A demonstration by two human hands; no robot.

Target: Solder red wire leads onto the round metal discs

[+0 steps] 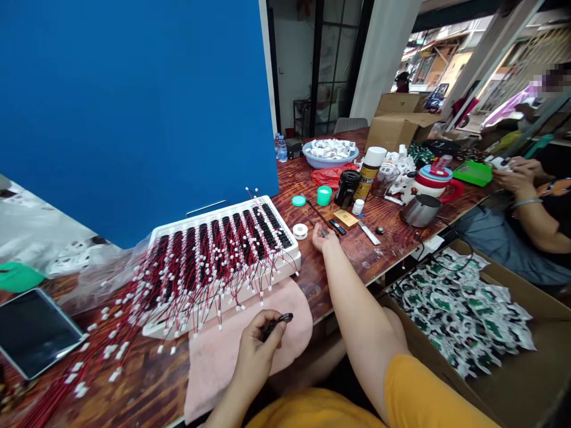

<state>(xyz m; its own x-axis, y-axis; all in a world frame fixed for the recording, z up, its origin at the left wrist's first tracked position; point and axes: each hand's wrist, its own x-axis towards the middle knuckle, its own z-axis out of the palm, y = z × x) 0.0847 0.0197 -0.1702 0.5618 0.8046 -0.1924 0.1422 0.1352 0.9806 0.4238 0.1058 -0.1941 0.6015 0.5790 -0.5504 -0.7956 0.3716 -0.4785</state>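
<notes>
My left hand [261, 345] is closed on a small round black part [286, 318], pinched between thumb and fingers above a pink cloth [250, 351]. Reaching forward over the table, my right hand [325, 238] has its fingers curled around a thin dark pen-like tool [323, 233], mostly hidden by the hand. A white spool [300, 231] lies just left of it. To the left stands a white foam tray [292, 254] with rows of black round parts [227, 235]. Red and black wires [196, 279] with white connectors hang over its front edge.
A tablet [38, 333] lies at left. Beyond my right hand are a green jar [324, 195], a spray can [369, 172], a metal pitcher [420, 210] and a blue basin [330, 160]. A carton [504, 380] holds bagged parts at right, near another person's hands [520, 172].
</notes>
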